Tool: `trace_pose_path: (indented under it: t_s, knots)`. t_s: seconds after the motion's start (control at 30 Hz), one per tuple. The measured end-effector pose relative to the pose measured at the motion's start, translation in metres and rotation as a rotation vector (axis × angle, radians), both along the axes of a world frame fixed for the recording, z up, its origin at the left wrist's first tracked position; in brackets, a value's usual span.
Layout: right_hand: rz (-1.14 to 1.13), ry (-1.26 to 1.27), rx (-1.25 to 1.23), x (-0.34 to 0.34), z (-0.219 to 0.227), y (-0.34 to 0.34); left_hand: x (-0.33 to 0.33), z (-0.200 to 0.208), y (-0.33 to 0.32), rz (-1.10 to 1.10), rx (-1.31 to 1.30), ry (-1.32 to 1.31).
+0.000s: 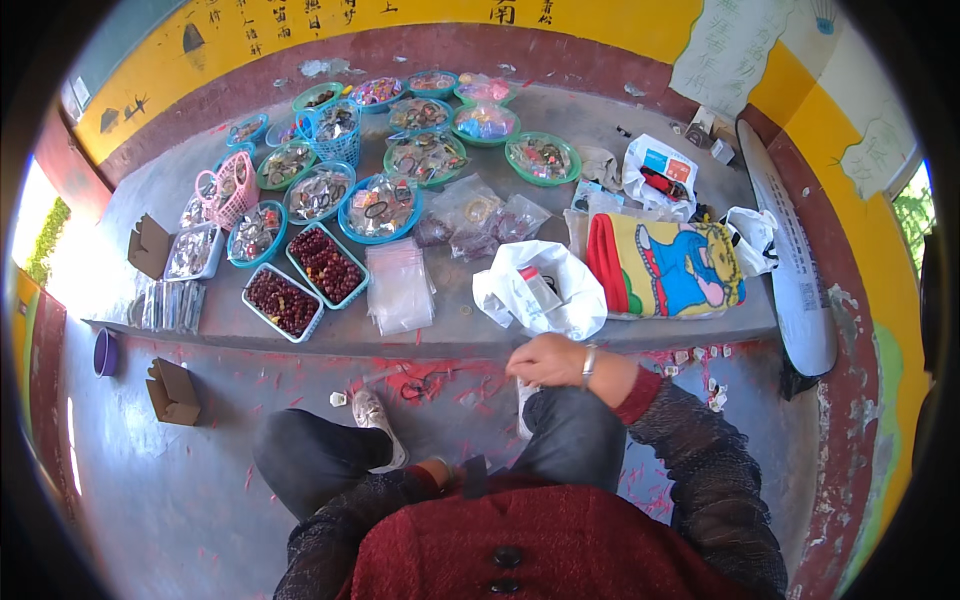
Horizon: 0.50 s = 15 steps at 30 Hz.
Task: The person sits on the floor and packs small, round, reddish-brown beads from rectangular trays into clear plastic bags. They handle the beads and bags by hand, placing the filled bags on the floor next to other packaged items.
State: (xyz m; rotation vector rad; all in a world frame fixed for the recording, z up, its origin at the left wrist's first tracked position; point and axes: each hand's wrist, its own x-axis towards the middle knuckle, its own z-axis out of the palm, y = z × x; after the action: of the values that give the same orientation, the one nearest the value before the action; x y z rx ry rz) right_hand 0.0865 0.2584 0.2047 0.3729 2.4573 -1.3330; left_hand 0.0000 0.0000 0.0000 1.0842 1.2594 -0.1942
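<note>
My right hand (pixel 548 361), with a bracelet on its wrist, hovers over my right knee near the platform's front edge. Its fingers are bent together in a pinch, and whatever they hold is too small to make out. Nearest to it is an open white plastic bag (pixel 548 300) with a small red-and-white box (pixel 540 288) inside. My left hand (pixel 438 470) rests low in my lap; only its wrist side shows, and its fingers are hidden. Beside it lies a dark strap-like piece (pixel 478 478). Clear plastic bags (pixel 400 287) lie flat on the platform to the left.
Two trays of dark red beads (pixel 284 303) stand by the platform (pixel 450 345) edge. Behind them are several basins (pixel 382 210) of small packed goods and a pink basket (pixel 230 190). A folded cartoon blanket (pixel 665 268) lies right. Cardboard box (pixel 172 392) and red scraps (pixel 415 385) are on the floor.
</note>
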Motion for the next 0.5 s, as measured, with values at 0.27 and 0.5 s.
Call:
trace_pose_path:
  t_s: [0.27,0.5]
  knots:
    - [0.297,0.049,0.012,-0.034,-0.084,-0.04,-0.004,-0.013,0.006,-0.1,-0.095,-0.173]
    - [0.374,0.087,0.077,-0.076,-0.076,0.012,-0.03,-0.019,0.058,-0.132,-0.148,-0.266]
